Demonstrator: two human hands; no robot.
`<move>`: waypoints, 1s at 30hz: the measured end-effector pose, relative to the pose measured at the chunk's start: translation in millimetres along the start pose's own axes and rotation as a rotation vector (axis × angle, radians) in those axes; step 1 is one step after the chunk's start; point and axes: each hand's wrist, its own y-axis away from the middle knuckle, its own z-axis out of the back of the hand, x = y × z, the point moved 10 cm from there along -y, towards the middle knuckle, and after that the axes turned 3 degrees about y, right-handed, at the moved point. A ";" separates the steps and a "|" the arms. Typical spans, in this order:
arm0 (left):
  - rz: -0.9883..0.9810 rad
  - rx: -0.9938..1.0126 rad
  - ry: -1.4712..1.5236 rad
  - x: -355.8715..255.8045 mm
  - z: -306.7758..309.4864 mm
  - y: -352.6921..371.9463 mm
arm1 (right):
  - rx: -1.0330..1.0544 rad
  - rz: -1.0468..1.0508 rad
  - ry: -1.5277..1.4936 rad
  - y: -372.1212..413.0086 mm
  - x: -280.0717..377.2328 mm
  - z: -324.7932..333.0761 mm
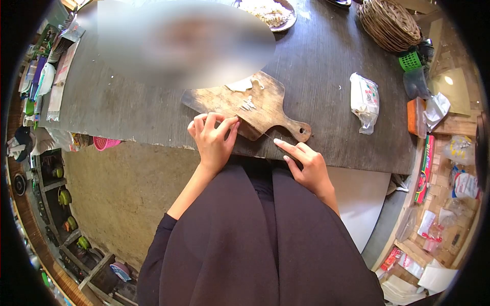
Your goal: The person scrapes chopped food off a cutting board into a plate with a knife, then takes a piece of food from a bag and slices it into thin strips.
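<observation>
A wooden cutting board with a holed handle lies near the table's front edge. Small white strips sit in its middle, with larger flat white pieces behind them. My right hand is closed around a knife, index finger stretched along it; the thin blade crosses the board's near edge toward my left hand. Bent and pinched together, the fingers of my left hand rest at the board's near left edge, by the blade's far end. What they pinch, if anything, is too small to make out.
A plate of shredded pale food stands at the back of the dark table. To the right are a plastic-wrapped white package, a stack of wicker plates and an orange container. A blurred patch hides the back left.
</observation>
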 end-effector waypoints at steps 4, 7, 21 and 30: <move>0.004 0.010 -0.001 1.1 -0.8 0.4 | 0.007 0.001 0.004 0.7 2.6 1.5; 0.006 0.011 0.000 0.4 -0.8 0.2 | 0.003 0.002 0.004 1.1 2.3 2.5; 0.000 0.006 0.005 1.3 -0.2 0.2 | 0.022 -0.011 -0.006 -2.3 1.6 0.4; 0.013 0.006 0.004 1.4 -1.6 0.4 | 0.043 -0.050 0.007 9.4 -4.0 2.7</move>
